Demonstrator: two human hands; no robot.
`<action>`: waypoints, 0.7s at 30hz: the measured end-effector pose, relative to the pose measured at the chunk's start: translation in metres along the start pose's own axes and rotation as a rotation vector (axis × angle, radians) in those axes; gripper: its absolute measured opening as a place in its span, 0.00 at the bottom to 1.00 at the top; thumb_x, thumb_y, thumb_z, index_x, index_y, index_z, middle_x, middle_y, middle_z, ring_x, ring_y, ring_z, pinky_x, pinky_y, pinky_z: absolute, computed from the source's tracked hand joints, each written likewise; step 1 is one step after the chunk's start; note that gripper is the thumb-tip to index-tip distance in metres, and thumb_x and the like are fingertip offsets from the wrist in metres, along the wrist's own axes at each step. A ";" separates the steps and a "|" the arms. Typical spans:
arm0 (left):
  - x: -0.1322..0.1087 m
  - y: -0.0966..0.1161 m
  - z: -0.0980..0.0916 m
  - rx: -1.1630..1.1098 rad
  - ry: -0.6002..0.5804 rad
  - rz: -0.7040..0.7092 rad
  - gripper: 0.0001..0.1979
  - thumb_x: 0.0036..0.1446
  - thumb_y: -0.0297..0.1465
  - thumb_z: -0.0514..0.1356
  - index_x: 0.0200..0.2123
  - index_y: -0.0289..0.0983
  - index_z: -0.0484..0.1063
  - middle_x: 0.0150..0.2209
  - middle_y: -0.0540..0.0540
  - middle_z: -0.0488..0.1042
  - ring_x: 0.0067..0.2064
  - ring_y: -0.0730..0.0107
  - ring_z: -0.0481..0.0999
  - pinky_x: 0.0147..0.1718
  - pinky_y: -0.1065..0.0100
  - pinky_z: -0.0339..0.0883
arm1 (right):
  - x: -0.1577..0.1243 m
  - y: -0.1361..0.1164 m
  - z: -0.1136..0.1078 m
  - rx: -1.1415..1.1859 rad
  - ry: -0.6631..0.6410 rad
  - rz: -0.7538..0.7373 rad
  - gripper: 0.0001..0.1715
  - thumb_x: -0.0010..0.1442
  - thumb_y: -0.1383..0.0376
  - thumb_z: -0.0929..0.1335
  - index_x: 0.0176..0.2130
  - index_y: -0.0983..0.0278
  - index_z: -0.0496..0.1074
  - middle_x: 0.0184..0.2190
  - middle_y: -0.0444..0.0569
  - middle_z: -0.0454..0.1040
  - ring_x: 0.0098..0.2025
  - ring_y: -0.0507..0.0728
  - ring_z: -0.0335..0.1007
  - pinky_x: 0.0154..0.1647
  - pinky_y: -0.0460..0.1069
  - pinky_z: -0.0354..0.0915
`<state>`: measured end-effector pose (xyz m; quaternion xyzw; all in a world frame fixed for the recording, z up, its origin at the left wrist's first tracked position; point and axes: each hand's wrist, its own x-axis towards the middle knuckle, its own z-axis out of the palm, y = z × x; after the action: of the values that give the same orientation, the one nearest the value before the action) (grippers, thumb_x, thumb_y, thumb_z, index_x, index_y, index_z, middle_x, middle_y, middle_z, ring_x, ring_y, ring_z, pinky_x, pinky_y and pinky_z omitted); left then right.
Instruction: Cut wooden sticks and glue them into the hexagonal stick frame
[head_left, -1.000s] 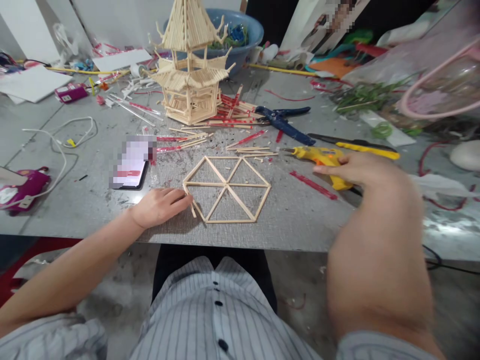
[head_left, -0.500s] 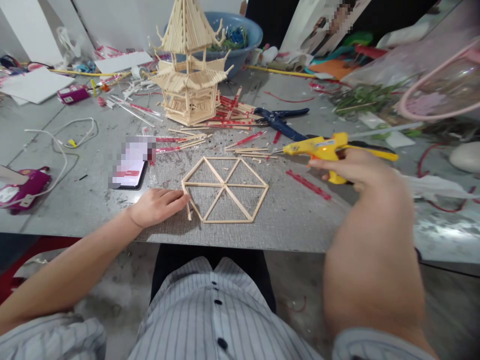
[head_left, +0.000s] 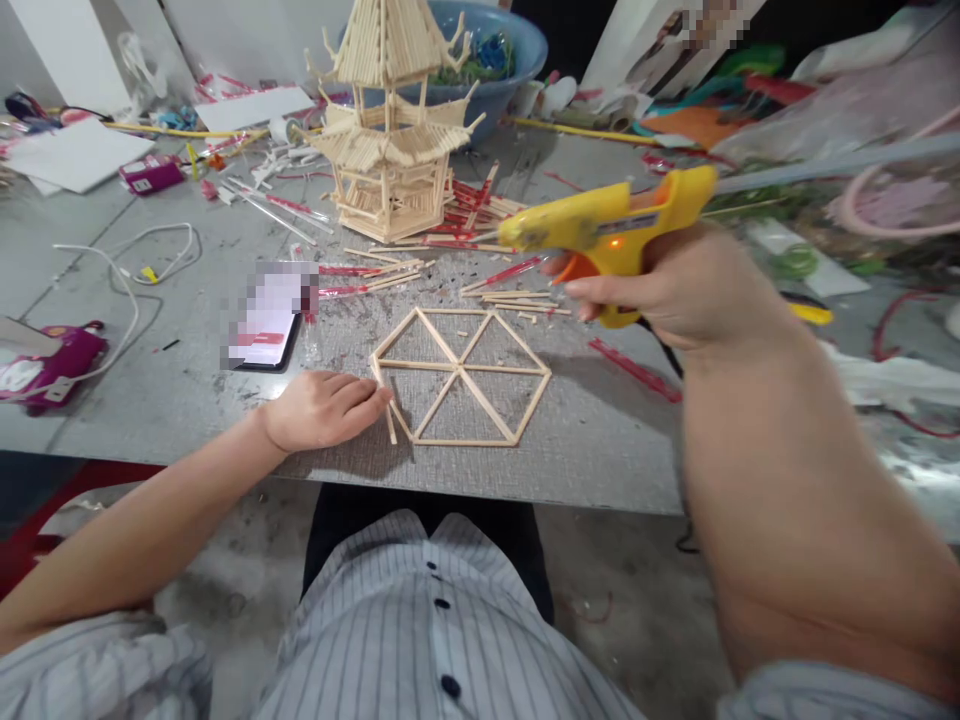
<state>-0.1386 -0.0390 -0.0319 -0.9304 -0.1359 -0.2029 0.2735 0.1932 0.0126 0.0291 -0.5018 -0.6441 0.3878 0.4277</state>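
Observation:
My right hand (head_left: pixel 697 285) is wrapped around the handle of a yellow hot glue gun (head_left: pixel 592 225), raised above the table with its nozzle pointing left. An orange light glows on its side, and a clear glue stick (head_left: pixel 832 165) sticks out of its back. A flat hexagonal frame of thin wooden sticks (head_left: pixel 457 367), with spokes meeting in the middle, lies on the table. At its left corner my left hand (head_left: pixel 326 408) rests with fingers closed on a short wooden stick (head_left: pixel 392 428), whose lower end shows below the fingertips.
Behind the frame stands a pagoda model (head_left: pixel 390 140) of wooden sticks, before a blue basin (head_left: pixel 517 70). Loose sticks (head_left: pixel 521 298) and red wrappers (head_left: pixel 637 370) lie around. A phone (head_left: pixel 264 320) is left of the frame; a pink-rimmed container (head_left: pixel 900 190) stands at right.
My right hand has lifted the glue gun off the right side of the table, bringing it up and to the left. My left hand stays at the frame's left corner. The view has shifted slightly.

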 end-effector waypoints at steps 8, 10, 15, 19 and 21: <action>0.002 0.008 -0.001 -0.084 -0.048 0.030 0.08 0.65 0.22 0.52 0.42 0.28 0.71 0.29 0.46 0.79 0.28 0.73 0.78 0.21 0.72 0.70 | -0.012 0.022 0.058 -0.082 -0.365 -0.037 0.18 0.49 0.53 0.73 0.36 0.61 0.74 0.33 0.48 0.77 0.29 0.57 0.73 0.26 0.52 0.71; 0.003 0.007 -0.002 -0.068 -0.064 0.050 0.08 0.65 0.22 0.52 0.40 0.31 0.72 0.28 0.47 0.79 0.27 0.74 0.78 0.21 0.73 0.70 | -0.016 0.030 0.062 -0.123 -0.353 -0.075 0.17 0.51 0.53 0.73 0.39 0.59 0.75 0.35 0.48 0.78 0.35 0.60 0.76 0.34 0.55 0.74; 0.006 0.007 -0.002 -0.050 -0.055 0.056 0.09 0.65 0.23 0.53 0.34 0.33 0.73 0.26 0.49 0.77 0.24 0.76 0.74 0.20 0.73 0.68 | -0.017 0.042 0.068 -0.250 -0.339 -0.117 0.14 0.54 0.53 0.71 0.39 0.57 0.77 0.37 0.48 0.80 0.41 0.63 0.77 0.46 0.58 0.74; 0.006 0.007 -0.002 -0.073 -0.049 0.039 0.10 0.65 0.22 0.52 0.35 0.31 0.73 0.26 0.48 0.77 0.26 0.74 0.76 0.22 0.73 0.70 | -0.019 0.046 0.071 -0.377 -0.364 -0.187 0.19 0.59 0.48 0.67 0.38 0.59 0.78 0.35 0.50 0.80 0.38 0.64 0.77 0.43 0.60 0.73; 0.006 0.007 -0.001 -0.069 -0.055 0.030 0.10 0.66 0.22 0.51 0.36 0.32 0.72 0.27 0.48 0.77 0.26 0.74 0.76 0.22 0.73 0.69 | -0.022 0.044 0.072 -0.443 -0.374 -0.241 0.23 0.61 0.46 0.64 0.36 0.61 0.77 0.32 0.51 0.80 0.35 0.63 0.76 0.39 0.59 0.73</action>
<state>-0.1311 -0.0448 -0.0313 -0.9465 -0.1221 -0.1777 0.2402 0.1420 -0.0049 -0.0396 -0.4230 -0.8351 0.2702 0.2250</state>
